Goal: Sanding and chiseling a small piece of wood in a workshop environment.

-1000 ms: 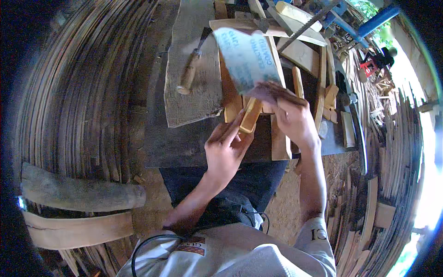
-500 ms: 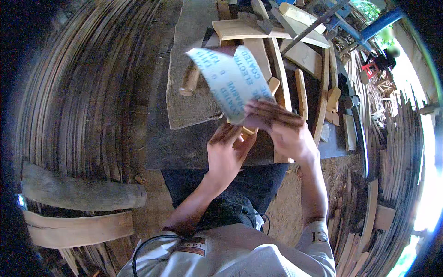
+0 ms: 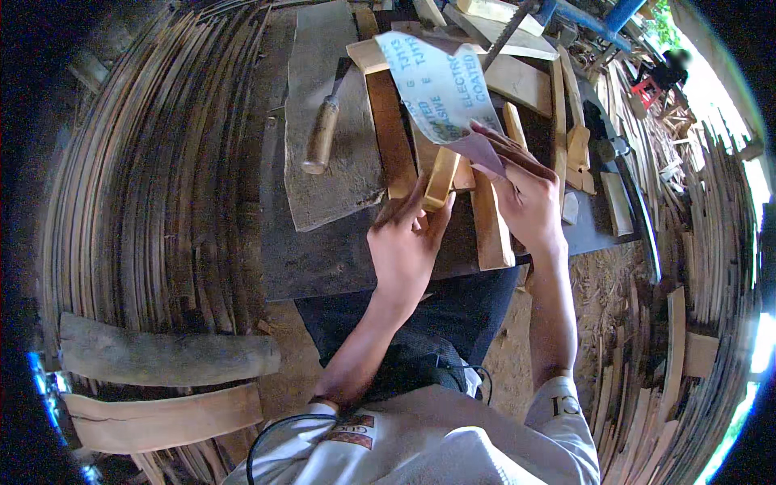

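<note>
My left hand (image 3: 402,246) grips a small yellowish wooden block (image 3: 440,178) near the middle of the workbench (image 3: 307,267), fingers around its near end. My right hand (image 3: 529,190) is closed on a sheet of sandpaper (image 3: 428,81), just above and right of the block. The sheet's pale printed back rises toward the far side, and its reddish-brown edge shows under my fingers. A wooden-handled tool with a metal blade (image 3: 322,137) lies on a rough grey board (image 3: 327,202) left of my hands. Pieces of cut wood (image 3: 493,238) lie beneath and around them.
A saw blade (image 3: 509,36) and blue metal frame (image 3: 614,20) stand at the back right. A dark long-bladed tool (image 3: 634,202) lies at the bench's right edge. Stacked wood strips (image 3: 162,178) line both sides. A person in dark clothing (image 3: 671,77) is at a red stool, far right.
The sandpaper in my right hand swung down over the block, then back up and toward the right, uncovering the block and the tool's handle. My left hand still grips the block.
</note>
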The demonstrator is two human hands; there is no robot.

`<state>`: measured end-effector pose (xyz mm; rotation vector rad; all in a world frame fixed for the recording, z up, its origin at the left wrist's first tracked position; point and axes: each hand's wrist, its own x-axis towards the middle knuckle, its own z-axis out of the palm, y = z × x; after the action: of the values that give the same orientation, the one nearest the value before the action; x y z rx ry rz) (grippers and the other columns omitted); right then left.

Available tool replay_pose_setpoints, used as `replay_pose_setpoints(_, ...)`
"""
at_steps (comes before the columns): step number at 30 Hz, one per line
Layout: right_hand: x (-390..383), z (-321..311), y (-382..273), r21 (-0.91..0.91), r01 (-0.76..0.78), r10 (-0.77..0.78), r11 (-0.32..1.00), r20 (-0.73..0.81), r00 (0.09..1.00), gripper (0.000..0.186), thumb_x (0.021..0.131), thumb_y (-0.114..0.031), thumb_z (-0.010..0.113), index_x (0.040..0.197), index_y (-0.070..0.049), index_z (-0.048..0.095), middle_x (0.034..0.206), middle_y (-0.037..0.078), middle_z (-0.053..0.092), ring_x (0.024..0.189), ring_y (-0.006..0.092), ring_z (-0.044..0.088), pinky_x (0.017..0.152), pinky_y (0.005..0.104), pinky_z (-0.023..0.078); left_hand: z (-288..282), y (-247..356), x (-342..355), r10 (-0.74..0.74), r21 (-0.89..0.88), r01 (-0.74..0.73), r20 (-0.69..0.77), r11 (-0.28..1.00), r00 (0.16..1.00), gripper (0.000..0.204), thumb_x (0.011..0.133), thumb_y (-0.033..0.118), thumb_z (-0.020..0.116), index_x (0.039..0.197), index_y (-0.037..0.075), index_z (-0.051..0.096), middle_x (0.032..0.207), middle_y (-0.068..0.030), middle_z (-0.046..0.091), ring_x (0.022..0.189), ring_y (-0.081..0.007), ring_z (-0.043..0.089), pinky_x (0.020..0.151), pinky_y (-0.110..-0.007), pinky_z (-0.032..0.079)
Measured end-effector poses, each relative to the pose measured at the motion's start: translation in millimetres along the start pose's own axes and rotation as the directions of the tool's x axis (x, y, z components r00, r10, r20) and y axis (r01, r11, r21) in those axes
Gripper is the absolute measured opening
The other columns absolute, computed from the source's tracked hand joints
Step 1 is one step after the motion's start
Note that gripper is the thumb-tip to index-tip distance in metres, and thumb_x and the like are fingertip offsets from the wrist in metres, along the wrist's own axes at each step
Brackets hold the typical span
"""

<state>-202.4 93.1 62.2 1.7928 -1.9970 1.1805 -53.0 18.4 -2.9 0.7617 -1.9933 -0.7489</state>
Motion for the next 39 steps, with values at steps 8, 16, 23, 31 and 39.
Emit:
replay_pose_setpoints(8, -7.3, -15.9, -6.9, -0.029, 0.108, -0.11, 0.994, -0.093, 0.99, 0.02, 0.079, 0.003, 0.071, 0.099, 0.004, 0.072, 0.117, 0.017, 0.069, 0.116, 0.035, 0.064, 0.097, 0.0426, 0.05, -41.6, 4.6, -6.8, 0.082, 0.06, -0.086, 0.071, 0.994, 0.994, 0.06, 0.079, 0.023, 0.081, 0.129, -0.002, 0.059, 0.088, -0.0137, 0.069, 0.075, -0.0221, 0.067, 0.066, -0.034, 0.054)
replay_pose_setpoints(16, -8.9, -16.1, -29.9, -0.117, 0.205, -0.215, 0.972, -0.076, 0.974, 0.014, 0.062, 0.001, 0.072, 0.067, 0.001, 0.06, 0.122, 0.01, 0.068, 0.118, 0.0317, 0.06, 0.095, 0.0442, 0.048, -96.1, 4.6, 43.8, 0.588, 0.195, -0.602, 0.133, 0.774, 0.798, 0.057, 0.078, 0.008, 0.08, 0.131, 0.003, 0.06, 0.134, -0.0116, 0.061, 0.127, -0.0327, 0.055, 0.105, -0.041, 0.044)
replay_pose_setpoints(23, -15.5, 5.4, -43.8, -0.016, 0.074, -0.075, 0.997, -0.229, 0.97, 0.067, 0.073, -0.019, 0.079, 0.136, -0.018, 0.058, 0.139, 0.012, 0.055, 0.121, 0.0337, 0.055, 0.1, 0.0433, 0.047, -96.8, -8.5, 64.4, 0.557, 0.144, -0.627, 0.338, 0.766, 0.759, 0.041, 0.072, -0.003, 0.072, 0.112, 0.007, 0.071, 0.123, -0.0093, 0.067, 0.115, -0.0265, 0.064, 0.1, -0.038, 0.051)
replay_pose_setpoints(31, -46.1, 62.6, -67.3, -0.018, -0.411, 0.388, 0.912, -0.296, 0.873, 0.085, 0.072, -0.035, 0.085, 0.136, 0.005, 0.048, 0.14, 0.025, 0.05, 0.127, 0.0371, 0.051, 0.106, 0.0438, 0.043, -72.4, -8.8, 92.3, 0.523, 0.155, -0.569, 0.258, 0.808, 0.813, 0.022, 0.08, 0.012, 0.079, 0.064, 0.003, 0.067, 0.058, -0.013, 0.059, 0.045, -0.0274, 0.054, 0.046, -0.037, 0.043)
replay_pose_setpoints(39, -40.7, 79.6, -62.5, 0.002, -0.471, 0.434, 0.882, -0.391, 0.812, 0.046, 0.072, -0.022, 0.082, 0.108, 0.002, 0.067, 0.108, 0.017, 0.066, 0.105, 0.0343, 0.062, 0.092, 0.042, 0.05, -50.2, -15.5, 104.1, 0.575, -0.169, -0.625, 0.62, 0.762, 0.534, 0.012, 0.088, 0.006, 0.065, 0.093, -0.005, 0.068, 0.137, -0.0143, 0.056, 0.119, -0.0294, 0.06, 0.101, -0.038, 0.051)
